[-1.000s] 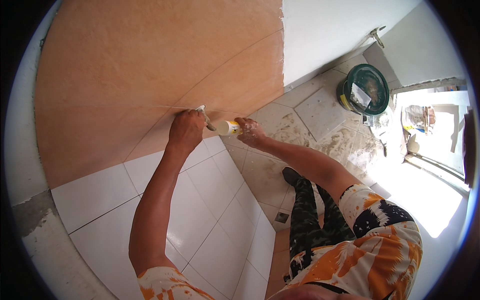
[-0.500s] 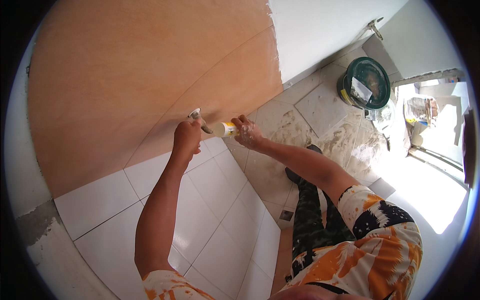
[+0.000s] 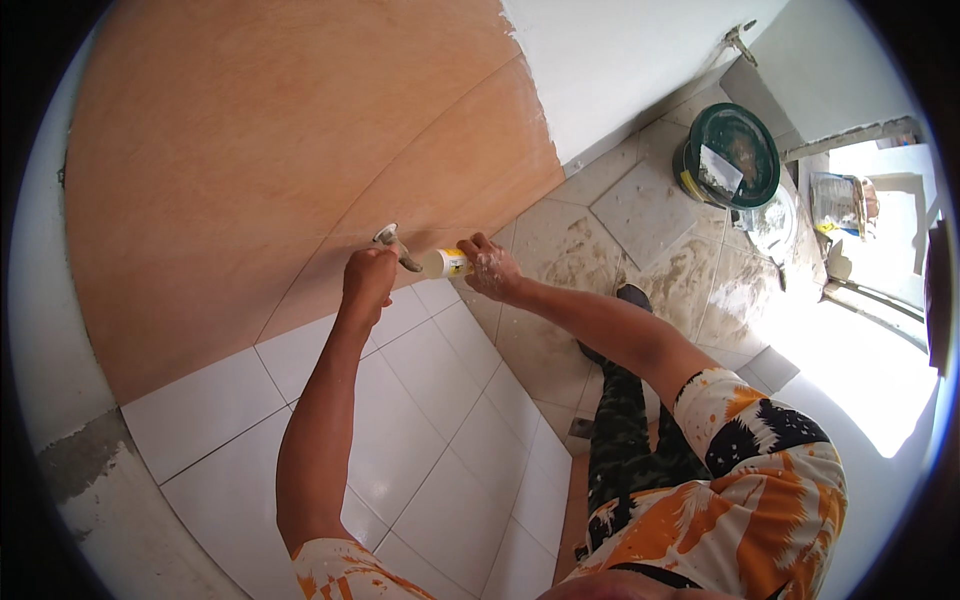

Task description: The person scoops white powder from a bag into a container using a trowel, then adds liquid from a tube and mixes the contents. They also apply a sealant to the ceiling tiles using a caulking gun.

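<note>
A wall tap (image 3: pixel 405 254) with a round flange, its body smeared grey, sticks out of the orange-coated wall (image 3: pixel 240 150). My left hand (image 3: pixel 369 280) is closed at the near side of this tap; its fingertips are partly hidden. Just right of the spout, my right hand (image 3: pixel 491 268) grips a small white plastic container (image 3: pixel 446 263) with a yellow label. The container lies tilted on its side, its wide end toward the tap. Whitish residue marks the back of my right hand. No water stream can be made out.
Below the tap is a ledge of glossy white tiles (image 3: pixel 400 460). A dark green bucket (image 3: pixel 735 155) with a flat pale piece (image 3: pixel 720 172) on it stands on the muddy tiled floor (image 3: pixel 560 245). Beyond is a bright doorway (image 3: pixel 860 330), with a bag (image 3: pixel 842 203) by it.
The whole view has shifted slightly. Both hands keep nearly the same place at the tap, the left still closed there and the right still gripping the container.
</note>
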Available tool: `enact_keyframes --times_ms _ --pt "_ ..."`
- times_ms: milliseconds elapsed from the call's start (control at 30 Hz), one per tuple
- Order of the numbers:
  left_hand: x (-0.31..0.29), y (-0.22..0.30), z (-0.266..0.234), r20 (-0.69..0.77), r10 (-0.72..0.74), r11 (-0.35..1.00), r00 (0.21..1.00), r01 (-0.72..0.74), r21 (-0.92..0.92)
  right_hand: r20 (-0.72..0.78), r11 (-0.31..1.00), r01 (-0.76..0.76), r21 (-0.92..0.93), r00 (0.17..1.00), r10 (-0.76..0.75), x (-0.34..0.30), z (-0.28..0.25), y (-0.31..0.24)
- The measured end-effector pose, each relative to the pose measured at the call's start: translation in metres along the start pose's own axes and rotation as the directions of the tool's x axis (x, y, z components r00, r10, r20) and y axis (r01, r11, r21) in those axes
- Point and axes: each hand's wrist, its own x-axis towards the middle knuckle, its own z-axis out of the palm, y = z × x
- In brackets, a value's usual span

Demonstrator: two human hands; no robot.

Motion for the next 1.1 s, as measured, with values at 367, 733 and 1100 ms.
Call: enact_keyframes --times_ms 367,733,1100 --pt "-0.014 -0.069 0.022 -0.298 0.134 0.964 0.945 -0.194 -0.181 -0.067 0.992 -0.063 0.109 0.995 0.071 -0.009 -0.009 0.006" --pt "-0.091 -0.1 0.25 -0.206 0.439 0.852 0.874 -0.478 -0.211 -0.328 0.995 -0.043 0.094 0.942 0.072 -0.138 -0.153 0.051" --pt "-0.204 0.109 0.375 0.225 0.968 0.198 0.107 -0.879 -0.434 -0.598 0.963 -0.268 0.028 0.767 0.231 -0.327 -0.296 0.126"
